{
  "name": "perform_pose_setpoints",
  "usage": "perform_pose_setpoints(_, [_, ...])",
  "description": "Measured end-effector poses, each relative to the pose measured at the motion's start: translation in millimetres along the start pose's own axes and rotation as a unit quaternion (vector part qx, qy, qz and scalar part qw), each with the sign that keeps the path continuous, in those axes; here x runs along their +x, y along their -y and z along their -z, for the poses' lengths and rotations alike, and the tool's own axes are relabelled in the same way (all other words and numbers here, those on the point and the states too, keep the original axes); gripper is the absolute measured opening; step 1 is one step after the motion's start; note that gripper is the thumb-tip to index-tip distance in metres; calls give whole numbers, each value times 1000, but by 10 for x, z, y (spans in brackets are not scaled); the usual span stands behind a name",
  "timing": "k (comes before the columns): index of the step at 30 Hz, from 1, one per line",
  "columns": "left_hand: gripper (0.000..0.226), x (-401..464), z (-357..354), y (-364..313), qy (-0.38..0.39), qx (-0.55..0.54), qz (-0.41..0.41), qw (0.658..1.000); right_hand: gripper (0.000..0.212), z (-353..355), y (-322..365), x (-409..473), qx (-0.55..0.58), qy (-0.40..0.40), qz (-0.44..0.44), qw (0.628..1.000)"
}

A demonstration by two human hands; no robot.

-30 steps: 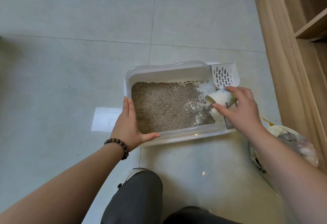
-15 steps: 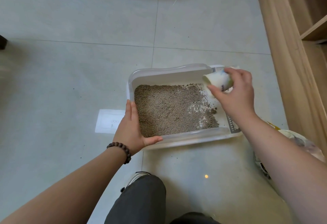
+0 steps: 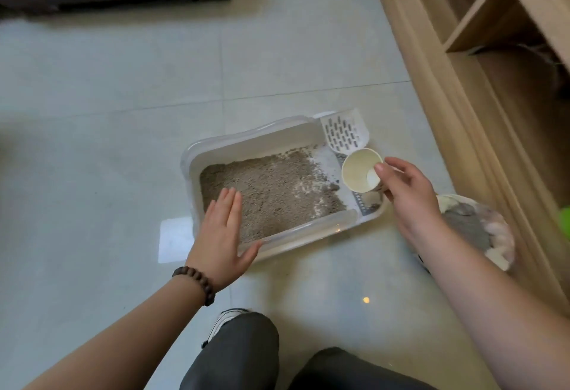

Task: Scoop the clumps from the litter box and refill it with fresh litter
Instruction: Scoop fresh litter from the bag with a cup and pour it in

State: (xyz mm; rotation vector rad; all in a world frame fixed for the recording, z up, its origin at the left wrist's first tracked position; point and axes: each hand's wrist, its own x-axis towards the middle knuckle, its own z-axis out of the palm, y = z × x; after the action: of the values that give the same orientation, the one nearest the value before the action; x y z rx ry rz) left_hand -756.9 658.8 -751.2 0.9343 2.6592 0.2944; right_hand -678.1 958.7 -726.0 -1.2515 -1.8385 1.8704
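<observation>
A white litter box [image 3: 256, 143] sits on the tiled floor, mostly covered with grey-brown litter [image 3: 277, 189]; its right strip is nearly bare. My left hand [image 3: 223, 232] lies flat with straight fingers over the box's near-left corner, thumb along the front rim. My right hand [image 3: 407, 195] pinches a paper cup [image 3: 361, 173] over the box's right end; the cup's mouth faces me and it looks empty. A white slotted scoop [image 3: 344, 132] rests at the box's far right corner.
An open bag of litter [image 3: 475, 229] stands on the floor right of the box, under my right forearm. A wooden shelf unit [image 3: 462, 81] runs along the right. A white paper [image 3: 174, 238] lies left of the box. My knees and a shoe [image 3: 228, 318] are below.
My right hand has drawn the cup back to the right and turned its mouth toward me. My left hand has let go of the box's corner and flattened over it. The view tilted.
</observation>
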Motion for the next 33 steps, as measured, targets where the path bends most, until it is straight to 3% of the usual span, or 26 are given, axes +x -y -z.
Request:
perform_pose_setpoints(3, [82,248,122,-478,1,-21,-89,996,28,454,-31,-147,92,-50,-26,994])
perform_pose_setpoints(8, [88,814,189,-1366,51,-33,-229,971,12,1284,-129,-375,149,-148,-44,977])
perform_pose_setpoints(13, [97,1357,110,-2238,136,43,-348,926,26,1909,-298,-460,145,-242,-40,958])
perform_pose_setpoints(18, [110,1578,-350,-2693,182,39,-316,930,42,2063,-551,-330,-51,-276,-47,959])
perform_pose_setpoints(21, [124,1522,-761,-2735,207,-1,-261,943,50,2020,-735,-158,-200,-270,-6,942])
perform_pose_setpoints(24, [134,1470,-1055,-2704,214,-57,-216,951,57,1927,-859,26,-280,-251,55,925])
perform_pose_setpoints(29, [130,1489,-1263,-2665,210,-110,-210,948,64,1792,-1083,254,-456,-228,86,856])
perform_pose_setpoints(33, [123,1511,-1353,-2622,190,-135,-218,948,65,1668,-1200,330,-493,-223,81,837])
